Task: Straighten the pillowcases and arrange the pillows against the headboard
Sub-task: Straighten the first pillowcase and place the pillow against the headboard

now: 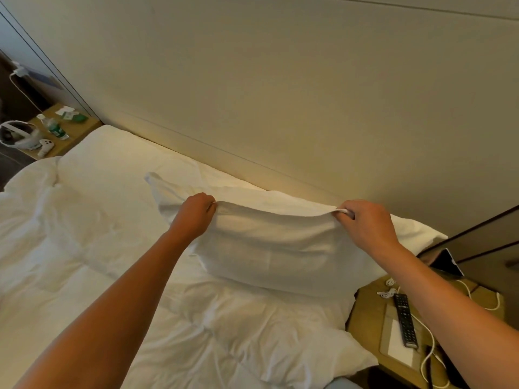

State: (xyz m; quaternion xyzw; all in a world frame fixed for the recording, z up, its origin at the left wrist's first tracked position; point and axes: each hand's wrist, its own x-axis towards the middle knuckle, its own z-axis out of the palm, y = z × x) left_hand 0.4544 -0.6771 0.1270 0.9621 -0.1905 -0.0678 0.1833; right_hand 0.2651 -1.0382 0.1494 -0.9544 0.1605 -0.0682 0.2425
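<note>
Left hand, right hand each pinch top corner of pillow, lifting so case hangs straight near headboard.

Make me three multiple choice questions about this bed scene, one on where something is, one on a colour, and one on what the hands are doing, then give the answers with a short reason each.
1. Where does the remote control lie?
A. on the duvet
B. on the bedside table at the right
C. on the pillow

2. What colour is the pillow being held?
A. white
B. blue
C. grey

3. How do the hands hold the pillow?
A. flat on top of it
B. only one hand touches it
C. each pinches a top corner

Answers:
1. B, the black remote rests on the wooden bedside table beside white cables.
2. A, its case is white like the duvet.
3. C, the left hand and the right hand each grip the upper edge, with the pillow upright near the headboard.
</note>
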